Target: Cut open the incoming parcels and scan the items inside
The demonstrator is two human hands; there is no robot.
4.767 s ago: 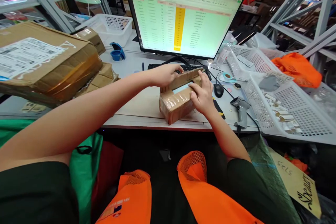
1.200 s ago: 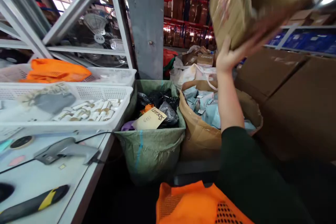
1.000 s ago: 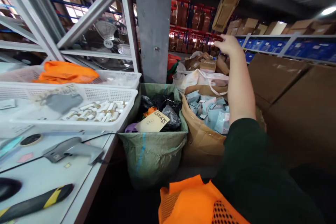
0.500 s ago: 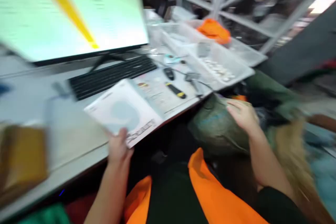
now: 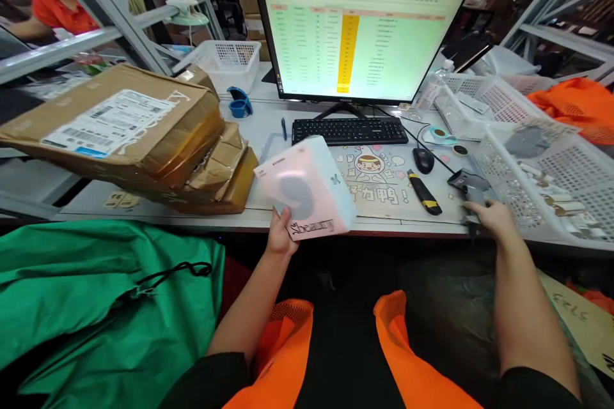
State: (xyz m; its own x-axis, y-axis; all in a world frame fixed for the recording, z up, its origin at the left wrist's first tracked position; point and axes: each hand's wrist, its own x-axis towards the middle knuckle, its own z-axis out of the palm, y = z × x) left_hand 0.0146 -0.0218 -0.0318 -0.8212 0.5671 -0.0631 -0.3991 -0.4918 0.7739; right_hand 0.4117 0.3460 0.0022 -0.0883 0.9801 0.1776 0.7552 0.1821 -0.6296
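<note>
The left hand pinches a pink and pale-blue box by its lower left edge, the thumb on the front face and the other fingers mostly hidden. The box is tilted and held over the near edge of the desk. The right hand is at the handle of a grey barcode scanner, its fingers bent; I cannot tell whether they have closed on it. Between the box and the scanner lies a black-and-yellow cutter, with a black mouse just behind it. A white basket of small white-and-gold pieces stands just right of the scanner. Behind the box are a black keyboard and a monitor showing a table with one yellow column. Left of the box, a large taped carton rests on smaller parcels, with an open blue container beyond. Green cloth is spread below the carton
</note>
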